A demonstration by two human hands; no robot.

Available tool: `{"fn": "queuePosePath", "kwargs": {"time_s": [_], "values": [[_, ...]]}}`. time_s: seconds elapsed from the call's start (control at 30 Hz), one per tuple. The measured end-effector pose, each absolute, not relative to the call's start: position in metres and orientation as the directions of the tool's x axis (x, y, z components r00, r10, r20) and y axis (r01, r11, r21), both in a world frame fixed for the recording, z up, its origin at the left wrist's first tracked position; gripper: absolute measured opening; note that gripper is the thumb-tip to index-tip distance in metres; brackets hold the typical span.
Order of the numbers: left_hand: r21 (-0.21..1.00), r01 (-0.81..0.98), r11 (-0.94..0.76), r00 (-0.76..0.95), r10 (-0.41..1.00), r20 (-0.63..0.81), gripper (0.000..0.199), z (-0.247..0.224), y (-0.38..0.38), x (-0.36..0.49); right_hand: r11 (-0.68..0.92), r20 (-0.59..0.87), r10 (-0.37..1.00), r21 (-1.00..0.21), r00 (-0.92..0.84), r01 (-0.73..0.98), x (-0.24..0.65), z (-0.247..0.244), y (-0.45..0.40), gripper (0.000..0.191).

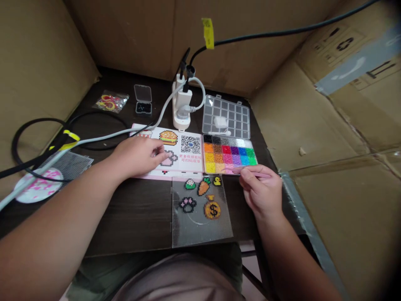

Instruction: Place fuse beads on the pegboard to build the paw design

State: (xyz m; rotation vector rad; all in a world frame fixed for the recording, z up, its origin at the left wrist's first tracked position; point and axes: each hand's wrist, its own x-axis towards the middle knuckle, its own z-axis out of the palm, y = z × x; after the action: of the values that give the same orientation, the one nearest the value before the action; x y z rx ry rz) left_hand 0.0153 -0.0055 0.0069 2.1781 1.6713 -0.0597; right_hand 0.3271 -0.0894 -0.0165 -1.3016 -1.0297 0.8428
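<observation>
My left hand [142, 155] rests on the pattern sheet [191, 161], its fingers bent beside the pink paw picture; whether it holds anything is hidden. My right hand [263, 188] is closed on pink tweezers [261, 174], whose tip reaches over the pink beads at the front of the bead box [225, 154]. The box holds beads sorted by colour, with its clear lid [226, 116] open behind. Nearer me lies a clear pegboard [203, 230] bearing several bead figures: a carrot [204, 187], a duck [217, 180], a money bag [212, 208] and a paw [188, 205].
A white power strip [181, 121] with plugs and cables stands behind the sheet. Further left are a small box of black beads [143, 108], a bag of coloured rings [110, 102] and a white plate with pink beads [39, 186]. Cardboard walls [150, 37] surround the table.
</observation>
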Motion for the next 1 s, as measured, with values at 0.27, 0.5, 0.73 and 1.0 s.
{"fn": "queuePosePath", "kwargs": {"time_s": [0.27, 0.5, 0.73, 1.0], "values": [[0.282, 0.934, -0.219, 0.291, 0.924, -0.247, 0.042, 0.004, -0.005, 0.014, 0.213, 0.182, 0.963, -0.966, -0.198, 0.147, 0.299, -0.008, -0.103, 0.021], [0.279, 0.939, -0.200, 0.276, 0.923, -0.268, 0.038, 0.006, -0.005, 0.017, 0.247, 0.196, 0.947, -0.951, -0.253, 0.186, 0.294, -0.013, -0.104, 0.017], [0.306, 0.933, -0.188, 0.274, 0.923, -0.268, 0.036, 0.005, -0.005, 0.016, 0.227, 0.175, 0.947, -0.958, -0.271, 0.174, 0.294, -0.015, -0.103, 0.017], [0.309, 0.933, -0.186, 0.271, 0.926, -0.262, 0.035, 0.004, -0.005, 0.016, 0.234, 0.179, 0.944, -0.955, -0.276, 0.181, 0.294, -0.017, -0.103, 0.018]]}}
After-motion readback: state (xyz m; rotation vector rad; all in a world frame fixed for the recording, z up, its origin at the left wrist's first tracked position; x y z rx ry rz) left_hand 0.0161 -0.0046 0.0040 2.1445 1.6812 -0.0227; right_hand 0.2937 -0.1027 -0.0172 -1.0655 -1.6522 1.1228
